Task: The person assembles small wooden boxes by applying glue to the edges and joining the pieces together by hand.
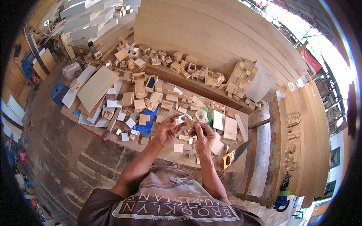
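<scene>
Over the middle of the workbench, my left hand [168, 130] is closed with a small whitish piece [179, 119] between thumb and fingers. My right hand [204, 138] is close beside it, thumb and fingertips pinched together; what they hold, if anything, is too small to make out. Just beyond the right hand stands a small round tub [202, 115] with pale contents. Around both hands lie many small wooden blocks and little open wooden boxes [140, 89]. A square thin wooden piece [178, 148] lies near the front edge, between my forearms.
A handsaw [236, 153] with a yellow handle lies at the bench's right front. Blue sheeting [146, 124] shows under blocks on the left. Flat boards [98, 88] are stacked at the left end. Long planks [218, 34] rise behind, with more blocks along their foot.
</scene>
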Available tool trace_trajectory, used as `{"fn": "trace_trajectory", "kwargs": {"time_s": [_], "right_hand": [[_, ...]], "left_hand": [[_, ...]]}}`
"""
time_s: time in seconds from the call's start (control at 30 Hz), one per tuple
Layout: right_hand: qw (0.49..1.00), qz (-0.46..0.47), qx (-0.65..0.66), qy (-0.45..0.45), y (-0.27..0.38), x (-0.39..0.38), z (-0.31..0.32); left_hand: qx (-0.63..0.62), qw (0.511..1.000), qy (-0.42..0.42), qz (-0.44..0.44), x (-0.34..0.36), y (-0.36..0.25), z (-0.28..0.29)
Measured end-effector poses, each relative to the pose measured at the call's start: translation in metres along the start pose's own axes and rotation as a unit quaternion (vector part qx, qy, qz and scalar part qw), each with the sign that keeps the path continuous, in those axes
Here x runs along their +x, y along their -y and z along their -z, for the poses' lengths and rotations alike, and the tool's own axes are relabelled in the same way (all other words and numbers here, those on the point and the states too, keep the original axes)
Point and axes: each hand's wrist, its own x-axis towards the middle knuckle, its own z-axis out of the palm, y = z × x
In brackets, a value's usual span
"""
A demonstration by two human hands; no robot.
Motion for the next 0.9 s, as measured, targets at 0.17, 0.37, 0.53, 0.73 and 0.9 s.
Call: {"fn": "trace_trajectory", "kwargs": {"time_s": [0.17, 0.37, 0.53, 0.73, 0.9], "right_hand": [[0.999, -0.003, -0.017, 0.045, 0.005, -0.007, 0.003], [1.0, -0.012, 0.015, 0.021, 0.008, -0.007, -0.001], [0.997, -0.031, -0.019, 0.066, 0.009, -0.015, -0.003], [0.999, -0.028, 0.005, -0.027, 0.015, 0.009, 0.015], [0.963, -0.004, -0.266, -0.05, -0.046, 0.069, 0.103]], "left_hand": [[0.013, 1.0, -0.012, -0.005, 0.0, 0.002, 0.001], [0.019, 1.0, -0.016, 0.002, 0.0, 0.005, 0.006], [0.005, 0.999, -0.035, -0.008, 0.002, 0.007, 0.008], [0.043, 0.998, -0.043, -0.011, -0.001, -0.001, 0.013], [0.12, 0.99, -0.071, -0.036, -0.023, -0.02, 0.006]]}}
